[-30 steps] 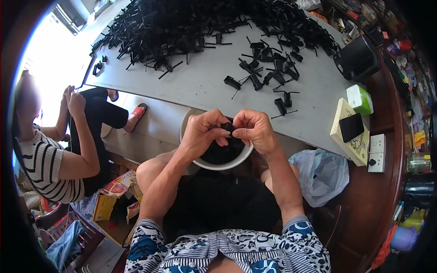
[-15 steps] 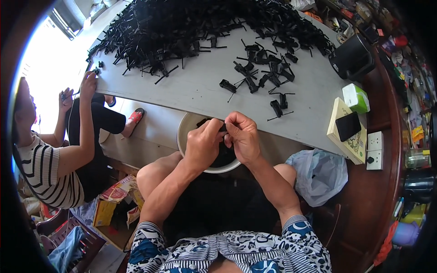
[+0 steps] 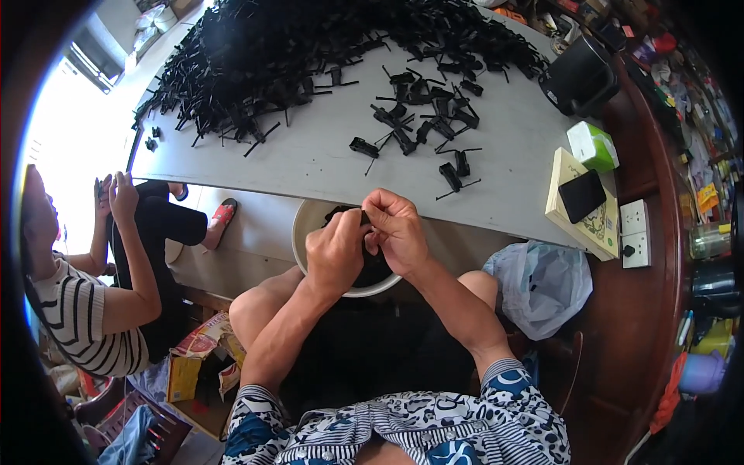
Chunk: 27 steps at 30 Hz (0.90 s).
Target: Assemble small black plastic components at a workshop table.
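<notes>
Over the white bowl (image 3: 310, 232), I see my left hand (image 3: 335, 254) and right hand (image 3: 397, 229) pinched together on a small black plastic part (image 3: 363, 220). More black parts (image 3: 418, 128) lie loose on the grey table (image 3: 310, 159).

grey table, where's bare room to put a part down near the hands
Bare strip of grey table between the big black pile and the white bowl. Crowded: scattered black parts and the book with phone right.

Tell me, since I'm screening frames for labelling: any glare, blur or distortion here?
Head view: daylight at the left edge is blown out white behind the seated person; the grey table edges bow from fisheye; the rim is vignetted black; both hands over the white bowl are sharp.
</notes>
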{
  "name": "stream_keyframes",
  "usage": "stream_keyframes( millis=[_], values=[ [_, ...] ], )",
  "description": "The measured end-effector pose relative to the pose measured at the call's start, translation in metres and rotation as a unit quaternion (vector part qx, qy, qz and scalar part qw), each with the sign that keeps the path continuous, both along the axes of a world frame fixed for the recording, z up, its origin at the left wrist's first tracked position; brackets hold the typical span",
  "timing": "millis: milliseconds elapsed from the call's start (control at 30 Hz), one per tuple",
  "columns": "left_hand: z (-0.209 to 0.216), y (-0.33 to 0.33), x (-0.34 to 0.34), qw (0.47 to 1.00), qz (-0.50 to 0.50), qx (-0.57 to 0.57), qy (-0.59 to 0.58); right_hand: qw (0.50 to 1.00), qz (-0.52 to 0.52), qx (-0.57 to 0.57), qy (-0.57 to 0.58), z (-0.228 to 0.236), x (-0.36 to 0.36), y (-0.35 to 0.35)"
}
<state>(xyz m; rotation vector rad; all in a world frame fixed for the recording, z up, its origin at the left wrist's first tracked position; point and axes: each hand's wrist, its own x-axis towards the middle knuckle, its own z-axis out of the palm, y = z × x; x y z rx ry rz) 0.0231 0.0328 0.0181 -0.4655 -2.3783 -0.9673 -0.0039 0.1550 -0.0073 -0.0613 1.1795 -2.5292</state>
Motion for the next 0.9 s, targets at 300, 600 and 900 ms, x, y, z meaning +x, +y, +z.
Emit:
stream_keyframes(
  millis=[300, 600, 900],
  values=[
    [0.011, -0.008, -0.023, 0.884, -0.148, 0.329, -0.298, 0.998, -0.051, -0.010, 0.037, 0.005, -0.007, 0.006],
    [0.002, -0.007, -0.021, 0.723, -0.210, 0.523, -0.400, 0.994, -0.079, 0.059, 0.056, 0.004, 0.006, -0.007],
    [0.000, -0.023, -0.026, 0.765, -0.181, 0.446, -0.428, 0.914, -0.049, 0.294, 0.274, 0.009, -0.003, 0.014]
  ],
)
